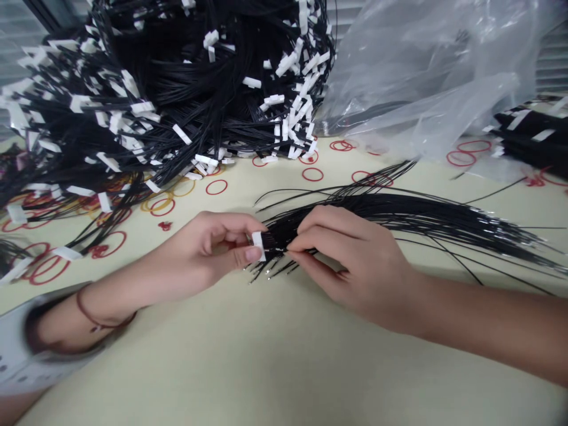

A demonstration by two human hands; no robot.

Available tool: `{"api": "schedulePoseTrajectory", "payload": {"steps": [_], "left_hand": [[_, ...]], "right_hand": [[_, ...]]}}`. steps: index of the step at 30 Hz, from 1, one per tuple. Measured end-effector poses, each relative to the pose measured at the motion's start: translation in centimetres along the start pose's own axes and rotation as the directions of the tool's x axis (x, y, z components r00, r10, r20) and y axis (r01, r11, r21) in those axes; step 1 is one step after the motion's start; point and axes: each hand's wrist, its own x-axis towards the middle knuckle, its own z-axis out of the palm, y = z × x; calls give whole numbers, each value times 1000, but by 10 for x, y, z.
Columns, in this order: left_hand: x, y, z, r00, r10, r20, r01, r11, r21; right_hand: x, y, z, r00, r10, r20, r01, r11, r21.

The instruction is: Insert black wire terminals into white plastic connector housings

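Between thumb and fingers, my left hand (213,245) grips a white connector housing (258,241), with black wires running from its right side. My right hand (350,254) is pinched on the end of a black wire (284,251) just right of the housing. That wire's metal tip points at the housing; whether it is inside I cannot tell. Under and behind both hands lies a loose bundle of black wires (412,210), stretching to the right, with bare metal terminals at its ends. Part of the bundle is hidden by my right hand.
A large heap of black wires with white connectors (186,77) rises at the back left. Clear plastic bags (426,77) lie at the back right, beside another dark wire bundle (536,139). Red rubber bands (313,174) are scattered over the pale tabletop (266,355).
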Motion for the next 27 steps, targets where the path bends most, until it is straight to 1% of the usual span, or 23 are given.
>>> {"api": "schedulePoseTrajectory", "payload": {"steps": [5,7,9,12,14,18,21,27], "left_hand": [[-2,2,4,1000,-21,-8,21,1000,12],[-2,4,6,1000,-20,-10,20,1000,9],[-2,5,7,1000,-8,-19,8,1000,-9],[0,6,8,1000,1,-21,-2,1000,-21],[2,5,8,1000,-6,-21,6,1000,0],[2,4,6,999,12,-41,-12,1000,0],[1,4,5,999,26,-29,-27,999,-26],[-1,4,6,999,29,-34,-29,1000,-9]], "right_hand": [[-1,-1,2,998,-65,-21,64,997,-36],[0,-2,1,997,-67,-26,66,998,-24],[0,-4,-2,999,-21,-42,21,1000,6],[1,-6,-5,992,79,-99,-75,996,40],[0,-7,-6,988,93,-120,-91,996,24],[-2,-7,-4,993,49,-108,-55,997,-53],[-3,-5,-2,995,3,-100,-9,998,-62],[-2,-4,-1,999,21,-48,-24,997,-74]]}}
